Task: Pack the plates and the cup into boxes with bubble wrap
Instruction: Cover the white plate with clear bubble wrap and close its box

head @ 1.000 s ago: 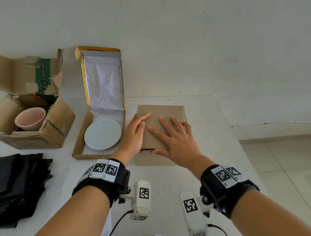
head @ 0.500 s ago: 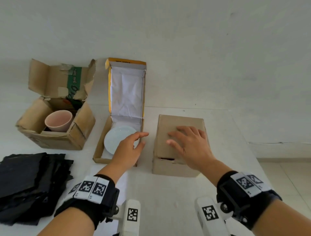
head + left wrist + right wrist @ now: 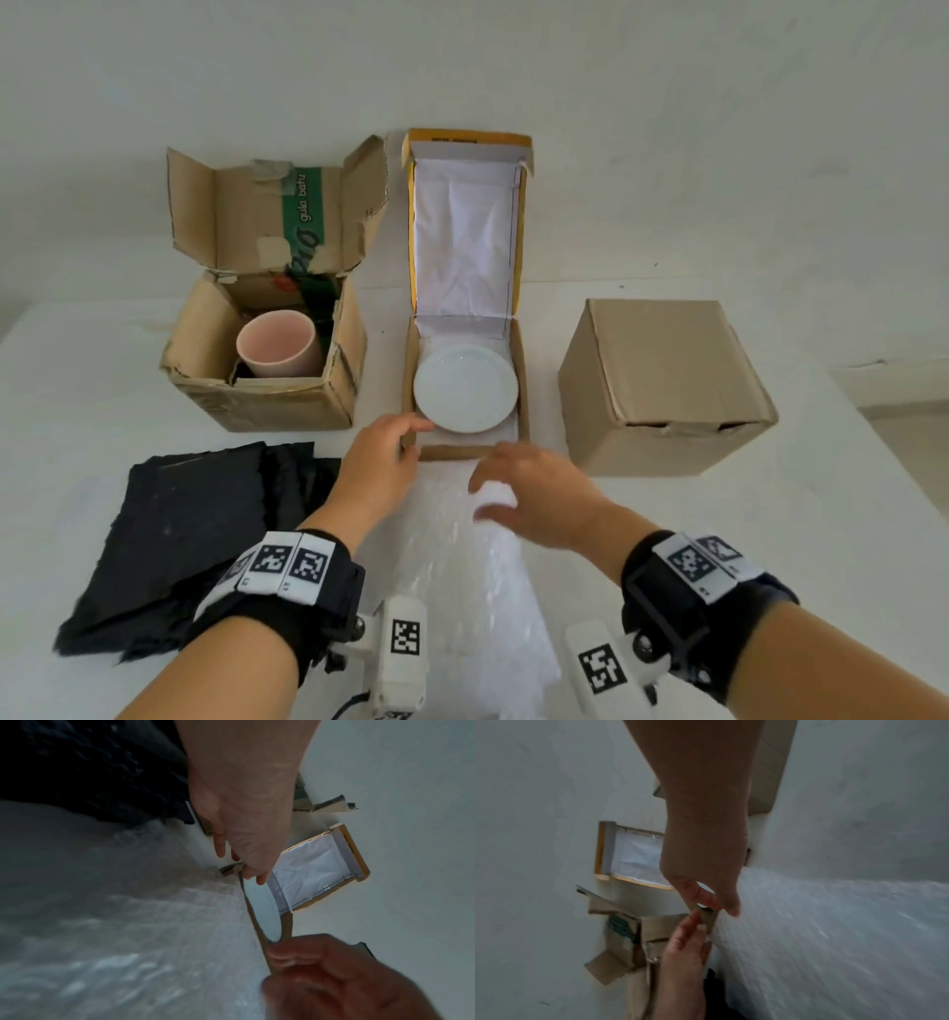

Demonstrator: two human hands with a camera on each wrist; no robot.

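Both hands off closed box [image 3: 662, 380], plate [image 3: 464, 388] flat

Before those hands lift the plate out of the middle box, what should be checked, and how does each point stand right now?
1. White plate lies flat in the open yellow-edged box: ok.
2. Box lid stands up, clear of the plate: ok.
3. Left hand at the box's near left corner, fingers by the plate's rim: ok; a grip on the plate: cannot tell.
4. Right hand hovers over the bubble wrap, empty: ok.
5. Bubble wrap spread flat in front of the box, ready to take the plate: ok.
6. Pink cup wrapped: not ok, it sits bare in the left carton.
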